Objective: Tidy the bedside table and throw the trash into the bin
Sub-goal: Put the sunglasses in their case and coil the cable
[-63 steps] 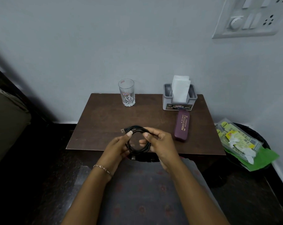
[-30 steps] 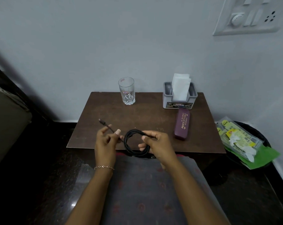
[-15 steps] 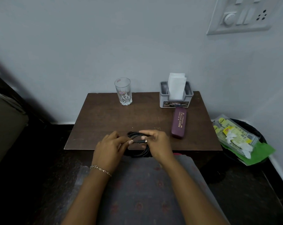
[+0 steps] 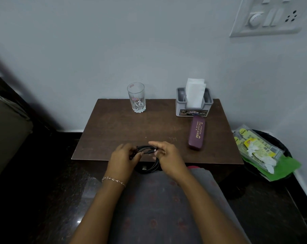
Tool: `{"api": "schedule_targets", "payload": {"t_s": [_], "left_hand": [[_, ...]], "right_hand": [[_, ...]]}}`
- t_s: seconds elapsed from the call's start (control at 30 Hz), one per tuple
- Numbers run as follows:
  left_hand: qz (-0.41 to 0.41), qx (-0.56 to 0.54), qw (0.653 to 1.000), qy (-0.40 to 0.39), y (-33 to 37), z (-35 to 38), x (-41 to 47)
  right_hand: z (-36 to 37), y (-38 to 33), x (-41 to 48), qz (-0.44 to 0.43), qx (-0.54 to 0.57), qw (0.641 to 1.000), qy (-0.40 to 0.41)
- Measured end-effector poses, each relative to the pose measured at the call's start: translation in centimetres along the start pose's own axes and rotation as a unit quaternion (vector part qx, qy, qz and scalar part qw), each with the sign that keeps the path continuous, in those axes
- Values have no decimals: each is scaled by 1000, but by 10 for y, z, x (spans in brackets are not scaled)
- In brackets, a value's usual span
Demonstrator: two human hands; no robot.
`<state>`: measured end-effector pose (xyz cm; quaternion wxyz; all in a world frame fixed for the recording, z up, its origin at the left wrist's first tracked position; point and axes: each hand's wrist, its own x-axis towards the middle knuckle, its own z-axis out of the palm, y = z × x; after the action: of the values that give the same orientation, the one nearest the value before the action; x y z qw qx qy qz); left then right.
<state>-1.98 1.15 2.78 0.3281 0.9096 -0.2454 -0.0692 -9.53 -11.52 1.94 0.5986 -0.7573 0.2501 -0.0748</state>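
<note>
A coiled black cable (image 4: 148, 161) hangs over the front edge of the brown bedside table (image 4: 117, 131). My left hand (image 4: 123, 158) grips the coil's left side. My right hand (image 4: 167, 156) holds the coil's right side, with the cable's plug end pinched near its fingers. On the table stand an empty glass (image 4: 136, 97) at the back, a grey tissue holder (image 4: 194, 103) with white tissues, and a maroon spectacle case (image 4: 196, 132) in front of the holder. The black bin (image 4: 279, 148) on the floor to the right holds green and yellow wrappers (image 4: 258, 152).
The wall runs behind the table, with a switchboard (image 4: 270, 16) at the upper right. A bed edge (image 4: 6, 127) lies at the far left. My lap in grey cloth (image 4: 159, 208) sits below the table front. The floor is dark.
My left hand had pulled the cable's free end out to the left, then brought it back to the coil. Both hands now hold the coil together at the table's front edge.
</note>
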Motion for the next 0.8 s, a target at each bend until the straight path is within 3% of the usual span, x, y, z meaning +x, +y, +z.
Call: {"api": "schedule_targets", "payload": {"t_s": [0.1,0.3,0.47,0.63,0.73,0.8], "left_hand": [[13,32,999,36,5,4,1],[-95,-48,993,48,7,4,-1],[-71,0,992,102,13,5,0],[-51,-96,988,106,14,11,0],[-1,-119,990,76,14,13,-4],[-2,-216,976,33,14,13,-6]], "right_hand": [[9,-4,1,-23,7,999,21],[5,-7,2,-24,64,997,26],[8,-8,0,-38,46,998,32],[5,-12,-1,33,169,984,38],[7,-10,-1,45,158,985,55],[6,-8,1,35,150,985,72]]}}
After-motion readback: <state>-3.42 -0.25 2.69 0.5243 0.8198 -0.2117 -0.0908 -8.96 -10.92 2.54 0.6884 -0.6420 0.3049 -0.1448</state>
